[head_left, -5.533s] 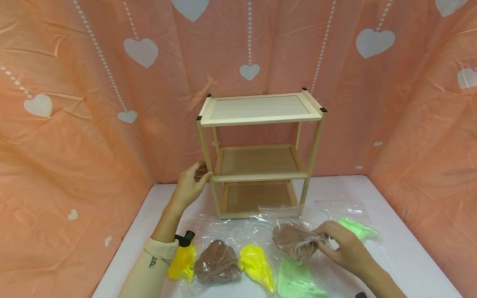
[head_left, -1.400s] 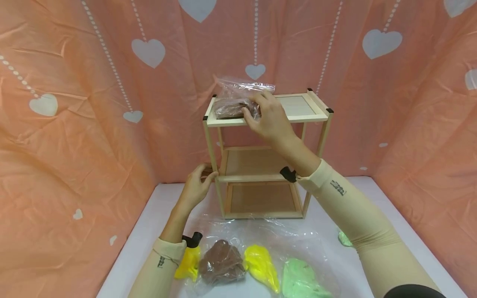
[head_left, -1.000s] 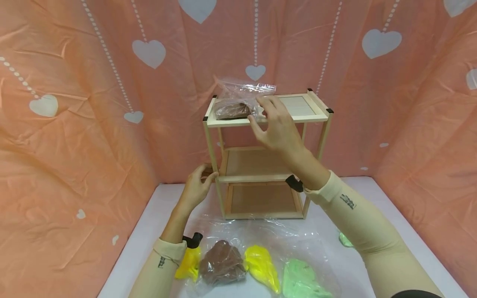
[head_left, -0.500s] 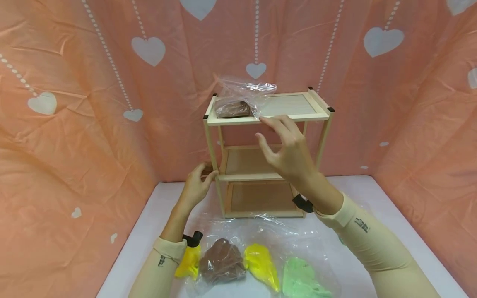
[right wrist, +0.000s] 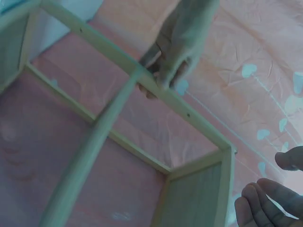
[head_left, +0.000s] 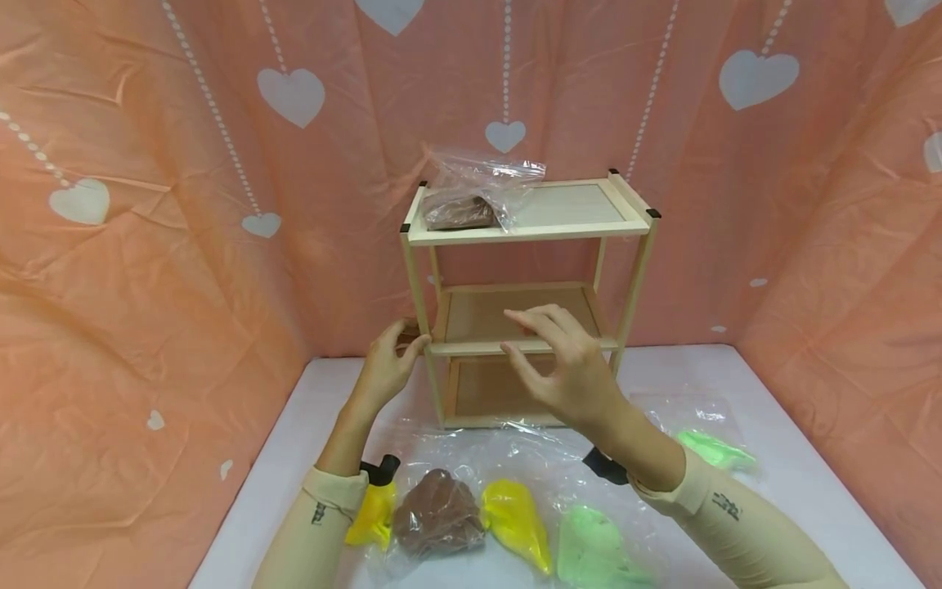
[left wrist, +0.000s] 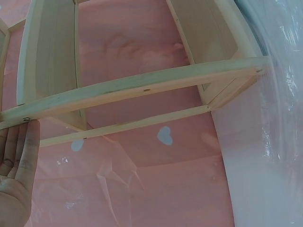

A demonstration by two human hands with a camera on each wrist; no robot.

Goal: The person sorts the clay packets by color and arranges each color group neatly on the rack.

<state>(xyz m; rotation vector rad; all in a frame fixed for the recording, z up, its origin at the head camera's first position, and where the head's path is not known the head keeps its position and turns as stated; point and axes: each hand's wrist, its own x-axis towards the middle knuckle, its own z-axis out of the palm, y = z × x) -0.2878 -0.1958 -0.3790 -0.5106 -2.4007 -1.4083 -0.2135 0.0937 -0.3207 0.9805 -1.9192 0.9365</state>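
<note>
A small three-tier wooden shelf (head_left: 577, 204) stands on the white table. Its front left post (left wrist: 147, 87) is held by my left hand (head_left: 384, 366) at the middle tier, thumb in front and fingers behind. On the left of the top tier lies a clear zip bag of brown clay-like material (head_left: 458, 213). My right hand (head_left: 572, 372) hovers empty before the middle tier, fingers loosely bent and thumb apart. In the right wrist view, the right hand (right wrist: 270, 203) shows at the lower right corner, holding nothing.
Along the table's front lie bagged lumps: orange-yellow (head_left: 373, 517), brown (head_left: 438, 517), yellow (head_left: 517, 523) and pale green (head_left: 594, 550). Another green bag (head_left: 715, 451) lies right of the shelf. Pink heart-patterned cloth (head_left: 338, 245) hangs behind and at both sides.
My right hand has carried the brown bag from the table to the top tier, let go, and come down in front of the middle tier. The left hand keeps holding the post.
</note>
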